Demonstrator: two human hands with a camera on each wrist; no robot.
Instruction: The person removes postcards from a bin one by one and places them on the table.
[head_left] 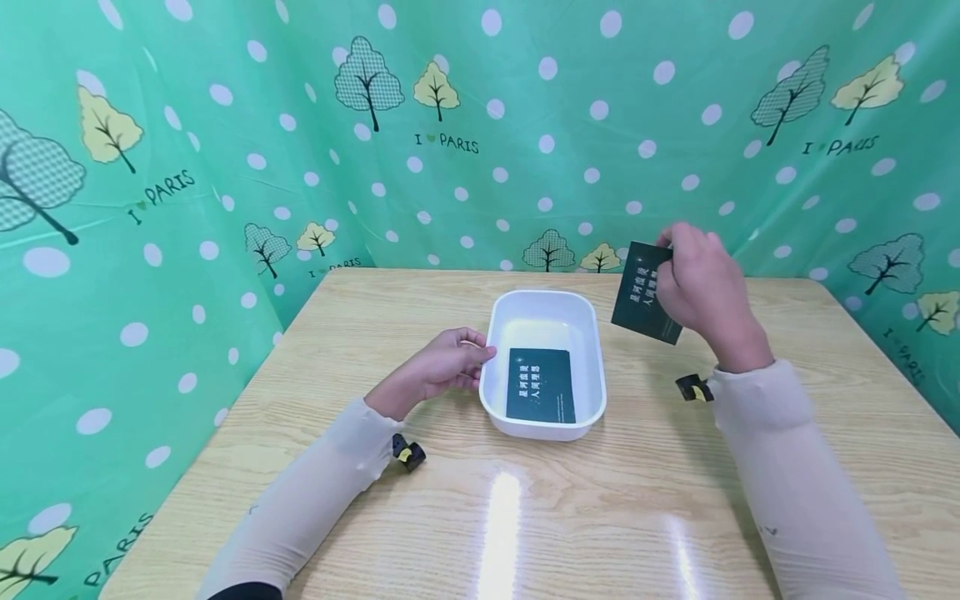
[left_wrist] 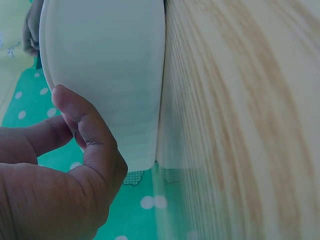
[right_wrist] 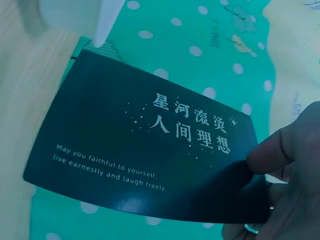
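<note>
A white plastic tub (head_left: 542, 312) stands on the wooden table, with one dark green card (head_left: 540, 385) lying flat on its bottom. My left hand (head_left: 450, 364) holds the tub's left rim between thumb and fingers; the left wrist view shows the hand (left_wrist: 75, 165) at the tub's outer wall (left_wrist: 110, 75). To the right of the tub, my right hand (head_left: 701, 287) pinches a second dark green card (head_left: 643, 292) by its edge, raised above the table. White Chinese characters and small English lines show on this card (right_wrist: 115, 135) in the right wrist view.
The light wooden table (head_left: 420, 517) reaches around the tub on all sides. Behind it and to the left hangs a green polka-dot curtain (head_left: 465, 75) with printed trees. Small black wrist-worn pieces (head_left: 408, 454) sit beneath both sleeves.
</note>
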